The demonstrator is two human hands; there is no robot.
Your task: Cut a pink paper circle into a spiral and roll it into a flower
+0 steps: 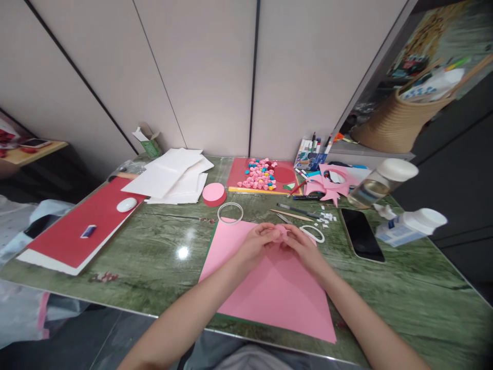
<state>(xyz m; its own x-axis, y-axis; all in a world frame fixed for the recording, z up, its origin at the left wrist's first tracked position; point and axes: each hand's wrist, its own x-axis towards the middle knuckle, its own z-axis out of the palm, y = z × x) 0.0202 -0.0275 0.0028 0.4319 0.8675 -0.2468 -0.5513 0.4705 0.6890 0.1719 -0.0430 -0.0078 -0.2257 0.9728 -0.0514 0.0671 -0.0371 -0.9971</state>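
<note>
Both my hands meet above the upper part of a pink paper sheet [265, 293]. Between my fingertips is a small rolled pink paper flower [280, 234]. My left hand [260, 240] pinches it from the left, and my right hand [300, 241] grips its other side. Just behind my right hand lie white-handled scissors [318, 235], partly covered. A white tape ring [230, 204] rests at the sheet's far left corner. Farther back, a heap of small pink, blue and yellow paper flowers [261, 176] lies on a red sheet [236, 172].
Round paper discs [214, 193] and white sheets [169, 172] lie at the back left. A red board [73, 226] carries a white oval object [126, 205]. To the right are a phone [362, 234], a white bottle [412, 226], a clear bottle [381, 182] and pink scraps [327, 182].
</note>
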